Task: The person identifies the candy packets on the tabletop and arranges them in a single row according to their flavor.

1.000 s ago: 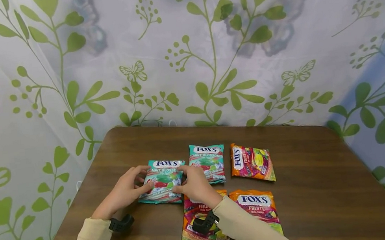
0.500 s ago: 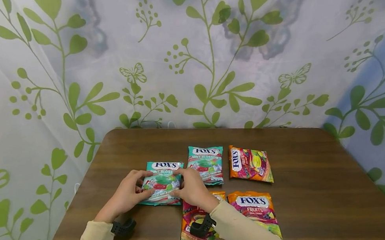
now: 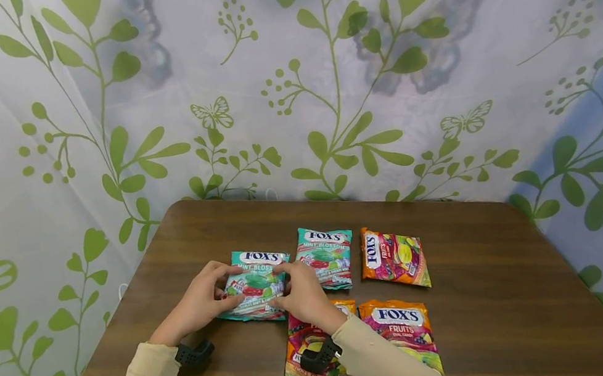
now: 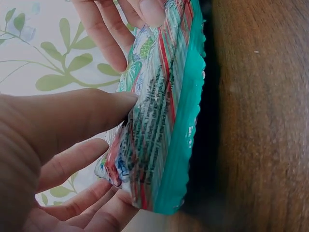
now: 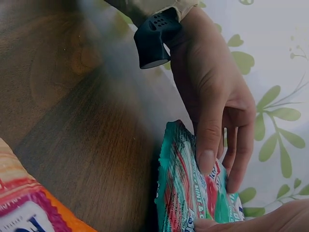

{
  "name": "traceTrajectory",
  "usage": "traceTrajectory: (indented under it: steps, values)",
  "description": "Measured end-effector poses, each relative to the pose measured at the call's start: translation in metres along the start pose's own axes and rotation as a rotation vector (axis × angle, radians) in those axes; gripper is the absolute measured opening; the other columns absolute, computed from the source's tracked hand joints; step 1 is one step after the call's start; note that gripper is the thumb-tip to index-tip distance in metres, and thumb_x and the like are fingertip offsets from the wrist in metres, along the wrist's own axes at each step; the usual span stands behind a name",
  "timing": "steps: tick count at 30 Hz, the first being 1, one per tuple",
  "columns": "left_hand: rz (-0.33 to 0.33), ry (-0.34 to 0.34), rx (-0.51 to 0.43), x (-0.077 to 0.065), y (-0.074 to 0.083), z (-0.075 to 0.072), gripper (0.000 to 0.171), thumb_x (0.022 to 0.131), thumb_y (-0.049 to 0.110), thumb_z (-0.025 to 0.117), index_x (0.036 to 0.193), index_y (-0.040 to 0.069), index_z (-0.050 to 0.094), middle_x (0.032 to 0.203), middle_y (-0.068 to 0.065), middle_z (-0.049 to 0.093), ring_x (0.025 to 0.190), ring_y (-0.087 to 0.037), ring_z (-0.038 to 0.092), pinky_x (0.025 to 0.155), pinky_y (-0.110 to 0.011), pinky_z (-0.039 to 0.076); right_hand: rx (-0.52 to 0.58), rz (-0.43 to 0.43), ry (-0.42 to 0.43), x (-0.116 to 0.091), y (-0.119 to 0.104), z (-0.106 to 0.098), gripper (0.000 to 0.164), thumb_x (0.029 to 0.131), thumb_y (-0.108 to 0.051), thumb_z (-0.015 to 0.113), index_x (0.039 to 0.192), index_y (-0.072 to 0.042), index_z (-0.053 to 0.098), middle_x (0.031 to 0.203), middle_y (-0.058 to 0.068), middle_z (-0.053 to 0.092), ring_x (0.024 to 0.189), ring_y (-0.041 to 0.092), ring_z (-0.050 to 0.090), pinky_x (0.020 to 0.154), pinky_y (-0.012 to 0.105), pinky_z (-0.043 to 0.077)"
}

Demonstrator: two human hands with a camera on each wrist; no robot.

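Observation:
A teal candy bag point(image 3: 257, 287) printed FOX'S Mint Blossom lies face up at the left of the table, held from both sides. My left hand point(image 3: 200, 303) grips its left edge, thumb low and fingers higher up. On the opposite edge, my right hand point(image 3: 307, 297) holds it with thumb and fingers curled at the side. The left wrist view gives the striped lower face of the mint bag point(image 4: 154, 121) close up, with the left thumb pressing on it. In the right wrist view, the left hand point(image 5: 215, 96) and the right thumb both meet the bag.
A second mint bag point(image 3: 325, 258) lies just right of the held one. Farther right is a sideways orange fruit bag point(image 3: 395, 256). Two upright fruit bags point(image 3: 319, 372) point(image 3: 401, 328) lie nearer, partly under my right forearm. A leaf-patterned curtain point(image 3: 290, 90) hangs behind the wooden table point(image 3: 486, 291).
Fingers of both hands have crept slightly inward over the held mint bag. The bag stays nearly in place, and the other bags have not moved.

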State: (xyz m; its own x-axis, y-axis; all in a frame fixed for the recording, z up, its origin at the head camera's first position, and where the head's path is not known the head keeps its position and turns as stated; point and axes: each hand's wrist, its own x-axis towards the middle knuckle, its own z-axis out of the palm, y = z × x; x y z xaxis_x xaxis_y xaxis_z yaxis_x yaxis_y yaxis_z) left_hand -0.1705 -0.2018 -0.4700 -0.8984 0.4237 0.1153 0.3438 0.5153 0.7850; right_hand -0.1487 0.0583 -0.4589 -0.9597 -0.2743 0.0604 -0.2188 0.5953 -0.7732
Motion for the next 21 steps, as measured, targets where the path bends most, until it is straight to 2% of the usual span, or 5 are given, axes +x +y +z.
traceTrajectory:
  steps: [5,9,16,21]
  values:
    - [0.006,0.002,-0.003,0.0,0.0,-0.003,0.05,0.095,0.014,0.088,0.139,-0.002,0.069,0.127,-0.018,0.057,0.088,-0.019,0.061,0.075,-0.028,0.057,-0.026,-0.021,-0.003,0.002,-0.001,-0.001,0.054,0.086,-0.01,0.096,0.134,0.001,0.073,0.116,0.015,0.062,0.081,0.015,0.058,0.067,0.026,0.052]
    - [0.031,0.006,0.036,0.0,0.0,-0.008,0.049,0.095,0.013,0.088,0.138,-0.002,0.07,0.126,-0.018,0.057,0.09,-0.018,0.063,0.077,-0.03,0.059,-0.023,-0.024,-0.014,0.005,-0.004,-0.001,0.054,0.086,-0.012,0.096,0.134,0.001,0.073,0.113,0.014,0.062,0.082,0.014,0.059,0.068,0.025,0.052]
    - [0.049,0.024,0.101,-0.001,-0.003,-0.024,0.051,0.094,0.011,0.089,0.139,-0.004,0.069,0.124,-0.018,0.057,0.092,-0.019,0.065,0.079,-0.033,0.06,0.045,-0.011,-0.026,0.014,-0.014,0.004,0.056,0.088,-0.011,0.095,0.137,0.002,0.071,0.117,0.016,0.06,0.083,0.015,0.063,0.068,0.025,0.055]
    - [0.054,0.05,0.143,0.003,-0.004,-0.037,0.051,0.093,0.007,0.089,0.138,-0.005,0.069,0.123,-0.02,0.058,0.095,-0.024,0.065,0.081,-0.038,0.061,0.068,-0.016,-0.024,0.028,-0.017,0.011,0.057,0.089,-0.011,0.094,0.14,0.001,0.07,0.122,0.017,0.06,0.089,0.021,0.068,0.071,0.026,0.057]
